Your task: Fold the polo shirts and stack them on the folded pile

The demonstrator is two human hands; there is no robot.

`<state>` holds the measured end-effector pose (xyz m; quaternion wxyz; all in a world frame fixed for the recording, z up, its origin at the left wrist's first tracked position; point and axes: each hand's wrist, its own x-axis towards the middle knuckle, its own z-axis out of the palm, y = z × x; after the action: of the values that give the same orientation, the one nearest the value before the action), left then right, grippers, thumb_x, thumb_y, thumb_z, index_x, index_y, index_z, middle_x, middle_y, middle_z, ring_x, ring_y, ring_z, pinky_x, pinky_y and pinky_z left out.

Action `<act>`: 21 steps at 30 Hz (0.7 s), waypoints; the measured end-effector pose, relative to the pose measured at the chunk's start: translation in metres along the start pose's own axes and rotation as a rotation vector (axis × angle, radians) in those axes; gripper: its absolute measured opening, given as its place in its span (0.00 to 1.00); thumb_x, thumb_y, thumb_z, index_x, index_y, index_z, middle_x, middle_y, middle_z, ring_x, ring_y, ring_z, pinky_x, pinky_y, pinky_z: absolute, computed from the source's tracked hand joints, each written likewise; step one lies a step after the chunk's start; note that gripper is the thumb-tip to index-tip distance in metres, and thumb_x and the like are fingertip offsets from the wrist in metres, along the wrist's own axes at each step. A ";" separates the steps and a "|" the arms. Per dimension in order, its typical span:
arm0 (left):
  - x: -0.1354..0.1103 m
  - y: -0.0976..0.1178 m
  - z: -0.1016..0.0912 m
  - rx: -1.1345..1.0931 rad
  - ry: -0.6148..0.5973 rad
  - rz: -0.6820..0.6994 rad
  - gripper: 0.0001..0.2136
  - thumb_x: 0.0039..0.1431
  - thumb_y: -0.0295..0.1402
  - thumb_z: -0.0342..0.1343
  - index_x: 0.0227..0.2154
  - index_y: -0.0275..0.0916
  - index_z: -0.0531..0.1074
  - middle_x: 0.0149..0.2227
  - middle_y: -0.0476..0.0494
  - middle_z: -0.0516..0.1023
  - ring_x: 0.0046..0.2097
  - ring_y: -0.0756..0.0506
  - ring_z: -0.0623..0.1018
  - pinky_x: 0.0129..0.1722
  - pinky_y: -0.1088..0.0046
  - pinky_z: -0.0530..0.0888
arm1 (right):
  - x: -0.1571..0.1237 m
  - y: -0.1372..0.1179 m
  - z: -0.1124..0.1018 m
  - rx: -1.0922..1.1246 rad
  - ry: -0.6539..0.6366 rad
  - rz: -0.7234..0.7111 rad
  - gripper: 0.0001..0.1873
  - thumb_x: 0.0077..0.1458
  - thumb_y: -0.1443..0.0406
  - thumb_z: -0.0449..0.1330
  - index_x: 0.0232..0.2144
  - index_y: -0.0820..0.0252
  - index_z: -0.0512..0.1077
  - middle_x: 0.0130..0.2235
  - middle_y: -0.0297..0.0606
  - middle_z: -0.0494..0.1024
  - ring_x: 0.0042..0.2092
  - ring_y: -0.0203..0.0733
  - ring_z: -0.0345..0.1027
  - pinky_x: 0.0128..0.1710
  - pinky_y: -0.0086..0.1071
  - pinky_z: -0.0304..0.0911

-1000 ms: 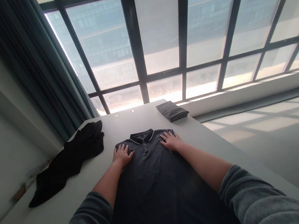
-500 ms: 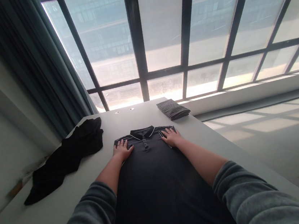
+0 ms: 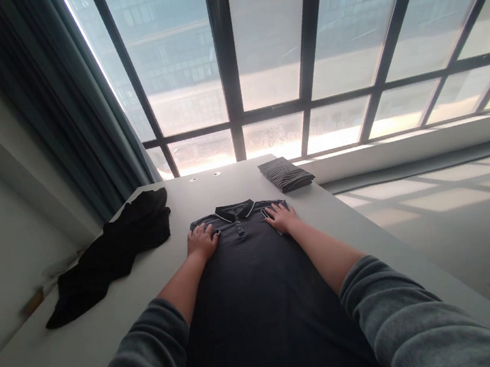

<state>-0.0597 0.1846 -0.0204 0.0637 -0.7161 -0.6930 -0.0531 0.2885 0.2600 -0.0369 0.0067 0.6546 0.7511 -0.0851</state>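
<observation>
Barely any change: both hands stay at the shirt's shoulders, view tips down slightly, left fingers look a bit more bent. Likely means the shirt handling sits at the same stage, no fold made. Dark polo shirt lies front up on the desk, directly under both hands, body running toward the wearer, collar between them. Right hand spread on its shoulder, touching cloth. Left hand rests on the other shoulder, fingers bent; can't tell if pinching.
</observation>
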 end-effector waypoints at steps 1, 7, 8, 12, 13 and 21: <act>-0.013 0.003 -0.002 0.006 0.027 0.027 0.28 0.73 0.48 0.42 0.70 0.45 0.65 0.73 0.38 0.60 0.73 0.35 0.60 0.72 0.50 0.54 | 0.000 0.000 0.000 -0.002 0.003 0.000 0.38 0.72 0.42 0.39 0.78 0.41 0.43 0.77 0.34 0.35 0.77 0.55 0.30 0.72 0.62 0.31; -0.138 -0.006 -0.012 -0.046 -0.062 0.090 0.27 0.70 0.47 0.47 0.70 0.55 0.64 0.75 0.49 0.56 0.75 0.35 0.55 0.74 0.50 0.52 | 0.000 -0.001 0.000 -0.007 -0.006 -0.007 0.38 0.73 0.42 0.39 0.78 0.43 0.43 0.77 0.37 0.35 0.77 0.58 0.31 0.71 0.65 0.31; -0.163 -0.013 -0.014 -0.054 -0.069 0.070 0.28 0.70 0.47 0.46 0.71 0.56 0.63 0.75 0.51 0.57 0.75 0.36 0.55 0.74 0.51 0.54 | 0.000 -0.001 0.000 -0.009 -0.010 -0.001 0.38 0.72 0.42 0.38 0.78 0.44 0.43 0.77 0.37 0.36 0.76 0.59 0.31 0.71 0.66 0.31; -0.254 -0.041 -0.020 -0.024 -0.152 -0.162 0.32 0.67 0.49 0.48 0.72 0.50 0.62 0.72 0.40 0.62 0.72 0.32 0.62 0.65 0.48 0.66 | 0.000 -0.005 -0.002 -0.051 0.050 -0.023 0.38 0.72 0.45 0.42 0.77 0.50 0.50 0.76 0.42 0.41 0.76 0.62 0.31 0.70 0.69 0.28; -0.273 -0.046 -0.022 -0.027 -0.158 -0.190 0.31 0.66 0.50 0.48 0.71 0.51 0.64 0.71 0.38 0.64 0.70 0.32 0.65 0.64 0.49 0.67 | 0.000 -0.008 -0.003 -0.066 0.095 -0.047 0.37 0.72 0.47 0.44 0.76 0.52 0.53 0.76 0.45 0.43 0.76 0.61 0.32 0.70 0.69 0.26; -0.334 -0.047 -0.048 -0.154 -0.386 -0.305 0.20 0.67 0.45 0.47 0.59 0.53 0.70 0.60 0.39 0.77 0.54 0.38 0.80 0.54 0.60 0.74 | -0.005 -0.113 -0.016 -0.045 0.269 -0.337 0.24 0.70 0.57 0.53 0.60 0.61 0.75 0.67 0.53 0.62 0.69 0.59 0.47 0.71 0.62 0.34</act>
<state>-0.1171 -0.1507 -0.0273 -0.1334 -0.6029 -0.7863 0.0229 0.1800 0.2431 -0.0069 -0.0934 0.5249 0.8458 0.0198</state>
